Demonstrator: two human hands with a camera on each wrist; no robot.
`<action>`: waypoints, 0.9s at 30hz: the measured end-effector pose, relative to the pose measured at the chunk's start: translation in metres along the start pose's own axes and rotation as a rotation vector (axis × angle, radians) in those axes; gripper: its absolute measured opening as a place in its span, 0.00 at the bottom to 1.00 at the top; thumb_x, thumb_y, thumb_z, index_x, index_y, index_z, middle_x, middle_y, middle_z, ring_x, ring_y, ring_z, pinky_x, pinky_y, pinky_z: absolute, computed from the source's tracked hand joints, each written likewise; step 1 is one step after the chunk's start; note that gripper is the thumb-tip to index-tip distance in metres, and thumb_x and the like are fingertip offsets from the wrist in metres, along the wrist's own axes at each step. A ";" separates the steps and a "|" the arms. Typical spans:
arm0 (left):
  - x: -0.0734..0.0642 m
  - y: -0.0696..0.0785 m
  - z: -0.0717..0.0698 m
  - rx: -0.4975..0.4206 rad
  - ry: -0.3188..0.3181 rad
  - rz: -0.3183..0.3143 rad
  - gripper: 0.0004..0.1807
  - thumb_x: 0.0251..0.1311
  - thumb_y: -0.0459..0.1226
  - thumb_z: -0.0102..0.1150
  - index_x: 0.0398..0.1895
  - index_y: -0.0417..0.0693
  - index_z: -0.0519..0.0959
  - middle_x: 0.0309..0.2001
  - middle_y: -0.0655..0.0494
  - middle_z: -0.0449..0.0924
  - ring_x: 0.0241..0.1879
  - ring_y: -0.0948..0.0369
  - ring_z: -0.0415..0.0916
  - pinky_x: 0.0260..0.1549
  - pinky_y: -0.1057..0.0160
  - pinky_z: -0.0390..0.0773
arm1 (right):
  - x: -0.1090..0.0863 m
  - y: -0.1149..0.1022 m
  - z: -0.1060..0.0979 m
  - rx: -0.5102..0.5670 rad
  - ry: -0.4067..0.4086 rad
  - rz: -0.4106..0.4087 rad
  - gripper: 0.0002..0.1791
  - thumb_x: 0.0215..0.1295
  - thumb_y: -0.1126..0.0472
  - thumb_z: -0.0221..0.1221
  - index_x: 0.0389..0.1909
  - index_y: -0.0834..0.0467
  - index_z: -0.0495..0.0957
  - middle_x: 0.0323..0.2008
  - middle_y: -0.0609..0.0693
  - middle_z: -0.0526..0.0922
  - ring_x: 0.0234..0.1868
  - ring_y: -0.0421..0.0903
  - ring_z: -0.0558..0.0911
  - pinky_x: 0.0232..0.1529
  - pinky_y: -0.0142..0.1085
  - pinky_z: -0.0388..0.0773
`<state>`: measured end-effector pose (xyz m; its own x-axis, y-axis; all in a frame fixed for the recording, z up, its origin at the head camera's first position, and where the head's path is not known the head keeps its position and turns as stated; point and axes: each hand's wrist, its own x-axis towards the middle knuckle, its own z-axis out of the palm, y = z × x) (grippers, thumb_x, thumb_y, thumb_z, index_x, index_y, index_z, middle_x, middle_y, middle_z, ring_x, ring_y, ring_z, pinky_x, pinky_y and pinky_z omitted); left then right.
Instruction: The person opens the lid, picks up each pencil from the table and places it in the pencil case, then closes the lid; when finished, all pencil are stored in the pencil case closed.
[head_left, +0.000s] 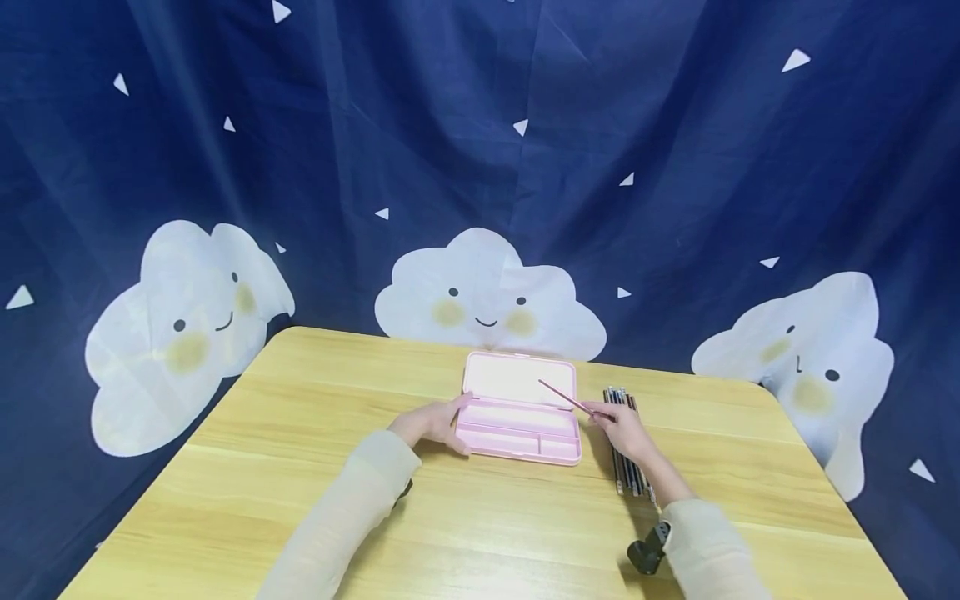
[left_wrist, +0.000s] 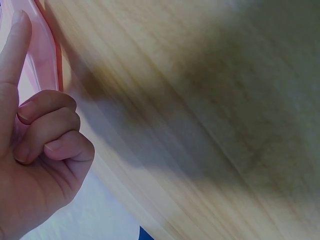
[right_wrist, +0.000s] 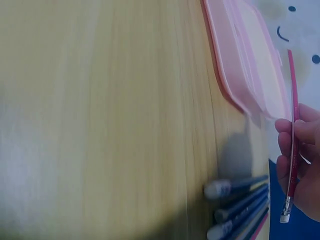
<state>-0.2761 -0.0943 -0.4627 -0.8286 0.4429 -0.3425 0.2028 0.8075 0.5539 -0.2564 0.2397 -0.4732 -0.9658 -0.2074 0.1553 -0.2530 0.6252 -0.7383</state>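
A pink pencil case (head_left: 517, 457) lies open on the table, its pale lid (head_left: 498, 375) folded back. Its tray shows one long compartment and two front ones, with nothing seen in them. My left hand (head_left: 433, 423) holds the case's left end, thumb by the near corner; the left wrist view shows one finger straight along the pink side and the others curled. In my right hand (head_left: 621, 429) a dark red pencil (right_wrist: 293, 95) is pinched between thumb and fingers, slanting over the case's right side, its white eraser end towards me.
Just right of the case, below my right hand, lies a row of several dark pencils (head_left: 630, 471) with eraser ends nearest me. Behind the wooden table (head_left: 487, 533) hangs a dark blue curtain (head_left: 465, 150) with cloud faces. A black wrist device (head_left: 648, 550) sits under the right sleeve.
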 end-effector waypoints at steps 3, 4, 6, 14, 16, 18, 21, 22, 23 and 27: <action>0.000 0.000 0.001 -0.001 -0.002 0.004 0.58 0.39 0.47 0.73 0.71 0.51 0.46 0.65 0.37 0.57 0.63 0.44 0.57 0.62 0.49 0.58 | 0.001 -0.004 0.004 -0.021 -0.014 -0.013 0.15 0.59 0.75 0.52 0.48 0.70 0.76 0.36 0.65 0.82 0.39 0.56 0.81 0.38 0.39 0.79; 0.001 0.000 0.001 0.001 -0.002 0.005 0.58 0.39 0.47 0.73 0.72 0.51 0.46 0.65 0.37 0.57 0.63 0.44 0.57 0.62 0.49 0.58 | 0.002 -0.005 0.006 -0.042 -0.013 -0.016 0.15 0.59 0.75 0.52 0.47 0.68 0.77 0.38 0.64 0.82 0.39 0.55 0.81 0.38 0.39 0.78; 0.001 -0.001 0.001 0.002 -0.002 0.012 0.58 0.39 0.46 0.73 0.71 0.50 0.46 0.65 0.36 0.57 0.63 0.44 0.58 0.62 0.49 0.58 | 0.002 -0.008 0.008 -0.067 -0.010 -0.025 0.15 0.59 0.74 0.53 0.47 0.67 0.78 0.41 0.65 0.81 0.40 0.54 0.80 0.39 0.41 0.77; 0.003 -0.001 0.001 -0.003 -0.003 0.004 0.58 0.39 0.47 0.73 0.72 0.52 0.46 0.66 0.36 0.56 0.64 0.44 0.57 0.62 0.49 0.58 | 0.006 -0.015 0.020 -0.032 -0.013 -0.025 0.13 0.58 0.73 0.55 0.44 0.67 0.80 0.42 0.64 0.80 0.33 0.50 0.77 0.29 0.34 0.75; 0.003 -0.001 0.001 -0.004 -0.002 0.006 0.58 0.39 0.47 0.73 0.72 0.52 0.46 0.66 0.36 0.56 0.64 0.44 0.57 0.62 0.49 0.58 | 0.007 -0.017 0.024 -0.009 -0.022 -0.008 0.13 0.58 0.73 0.55 0.44 0.66 0.80 0.42 0.63 0.80 0.32 0.47 0.74 0.27 0.31 0.71; 0.002 -0.001 0.002 -0.005 -0.005 0.006 0.58 0.39 0.47 0.73 0.72 0.52 0.46 0.66 0.36 0.56 0.64 0.44 0.57 0.62 0.49 0.57 | 0.008 -0.019 0.027 -0.001 -0.034 -0.004 0.12 0.59 0.72 0.55 0.43 0.66 0.80 0.43 0.63 0.80 0.34 0.47 0.75 0.31 0.31 0.72; 0.002 -0.001 0.001 -0.005 -0.008 0.005 0.58 0.39 0.47 0.72 0.72 0.51 0.46 0.66 0.36 0.56 0.64 0.44 0.57 0.62 0.49 0.57 | 0.010 -0.022 0.031 0.005 -0.051 -0.009 0.12 0.59 0.71 0.55 0.42 0.65 0.81 0.44 0.63 0.80 0.43 0.52 0.78 0.42 0.38 0.76; 0.001 -0.001 0.001 -0.005 -0.009 0.005 0.58 0.40 0.47 0.72 0.71 0.51 0.46 0.65 0.36 0.56 0.64 0.44 0.57 0.62 0.49 0.58 | 0.011 -0.022 0.033 0.010 -0.058 -0.013 0.12 0.59 0.71 0.55 0.42 0.66 0.80 0.44 0.63 0.80 0.45 0.54 0.78 0.44 0.41 0.76; 0.001 -0.001 0.001 -0.005 -0.011 0.005 0.58 0.40 0.47 0.72 0.71 0.51 0.46 0.65 0.36 0.57 0.63 0.43 0.57 0.62 0.49 0.58 | 0.011 -0.023 0.034 0.011 -0.068 -0.020 0.12 0.59 0.72 0.54 0.43 0.66 0.80 0.44 0.63 0.80 0.45 0.55 0.77 0.45 0.43 0.76; 0.001 -0.001 0.001 -0.009 -0.013 0.010 0.58 0.40 0.46 0.72 0.71 0.50 0.46 0.65 0.35 0.56 0.63 0.43 0.57 0.62 0.49 0.57 | 0.013 -0.026 0.039 -0.015 -0.083 -0.059 0.13 0.57 0.74 0.54 0.43 0.66 0.80 0.41 0.63 0.81 0.44 0.56 0.78 0.46 0.46 0.75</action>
<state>-0.2769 -0.0940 -0.4639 -0.8195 0.4564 -0.3465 0.2065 0.7993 0.5643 -0.2606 0.1914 -0.4773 -0.9415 -0.3055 0.1425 -0.3105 0.6212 -0.7196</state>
